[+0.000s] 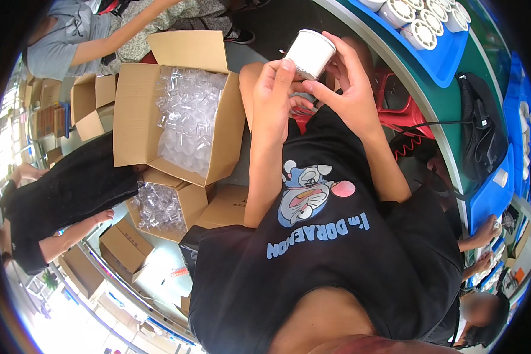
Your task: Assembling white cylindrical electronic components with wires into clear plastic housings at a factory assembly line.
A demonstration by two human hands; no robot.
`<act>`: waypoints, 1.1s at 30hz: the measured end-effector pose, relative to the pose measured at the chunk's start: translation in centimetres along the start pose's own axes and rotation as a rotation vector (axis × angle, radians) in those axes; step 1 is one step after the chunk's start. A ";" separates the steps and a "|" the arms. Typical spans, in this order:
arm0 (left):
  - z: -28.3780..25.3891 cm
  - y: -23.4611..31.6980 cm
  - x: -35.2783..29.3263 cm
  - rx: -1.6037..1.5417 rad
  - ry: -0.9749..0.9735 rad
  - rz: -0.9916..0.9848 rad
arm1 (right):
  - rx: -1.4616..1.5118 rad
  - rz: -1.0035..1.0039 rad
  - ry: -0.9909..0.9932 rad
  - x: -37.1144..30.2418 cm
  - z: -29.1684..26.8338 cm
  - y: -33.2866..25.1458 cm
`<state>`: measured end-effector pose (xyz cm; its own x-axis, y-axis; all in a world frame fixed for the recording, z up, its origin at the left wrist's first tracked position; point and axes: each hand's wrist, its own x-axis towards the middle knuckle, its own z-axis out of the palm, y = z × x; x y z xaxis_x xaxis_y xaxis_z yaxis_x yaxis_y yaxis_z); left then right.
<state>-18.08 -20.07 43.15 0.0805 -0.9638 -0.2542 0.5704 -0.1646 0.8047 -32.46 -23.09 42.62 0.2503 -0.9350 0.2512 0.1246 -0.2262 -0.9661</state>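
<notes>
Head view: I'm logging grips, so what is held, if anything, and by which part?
A white cylinder, by its side wall: left hand at the lower left, right hand along the right side.

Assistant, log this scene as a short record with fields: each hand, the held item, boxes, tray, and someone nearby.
Left hand: gripping the left side of the white cylinder
Right hand: gripping its right side
Held item: white cylinder, tilted
Boxes: open large box and smaller box, both holding clear plastic pieces
Tray: blue tray with white round parts, upper right
Nearby: person in grey top, upper left
</notes>
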 end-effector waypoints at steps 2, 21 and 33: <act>-0.1 0.2 0.0 -0.077 -0.042 -0.050 | -0.083 -0.041 0.015 0.0 0.0 0.0; 0.1 -0.2 0.2 0.140 0.005 0.070 | -0.490 -0.189 0.118 -0.2 -0.1 0.3; 0.3 0.4 -0.2 0.045 -0.032 0.009 | -0.495 -0.178 0.146 -0.2 -0.3 0.3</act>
<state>-18.07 -20.02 43.66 0.0588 -0.9714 -0.2299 0.5321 -0.1644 0.8305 -32.75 -23.01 42.30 0.1261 -0.8907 0.4368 -0.3228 -0.4532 -0.8309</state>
